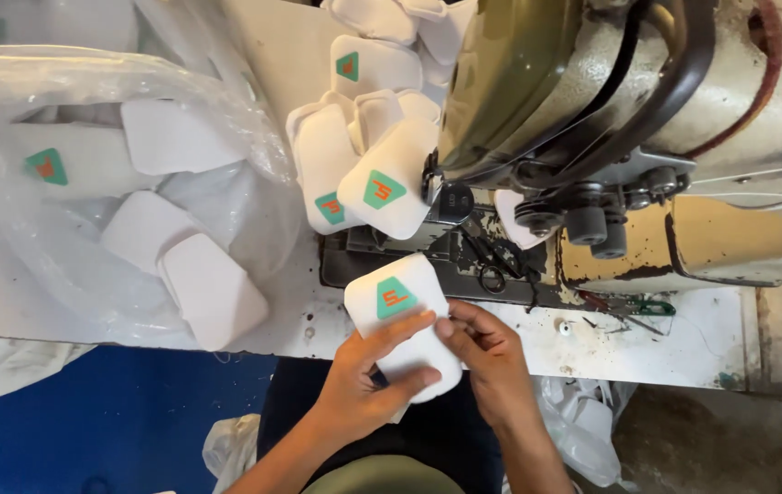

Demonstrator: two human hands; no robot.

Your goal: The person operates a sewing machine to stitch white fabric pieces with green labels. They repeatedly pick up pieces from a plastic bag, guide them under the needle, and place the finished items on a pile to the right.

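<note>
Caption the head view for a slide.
Both hands, left and right, hold a white padded piece before a sewing machine.

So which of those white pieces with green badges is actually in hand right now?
The white piece at the table's front edge, gripped by both hands; the others hang beside the sewing machine.

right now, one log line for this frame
left hand: holds white fabric piece | right hand: pinches its edge | sewing machine: behind | stitched pieces: chained

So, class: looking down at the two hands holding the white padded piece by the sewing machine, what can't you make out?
Head view only:
- Lower part of the white padded piece with the green triangular patch: covered by left hand and right hand.
- Needle area: hidden under the olive-grey sewing machine.
- Contents of the clear plastic bag: blurred by film.
</note>
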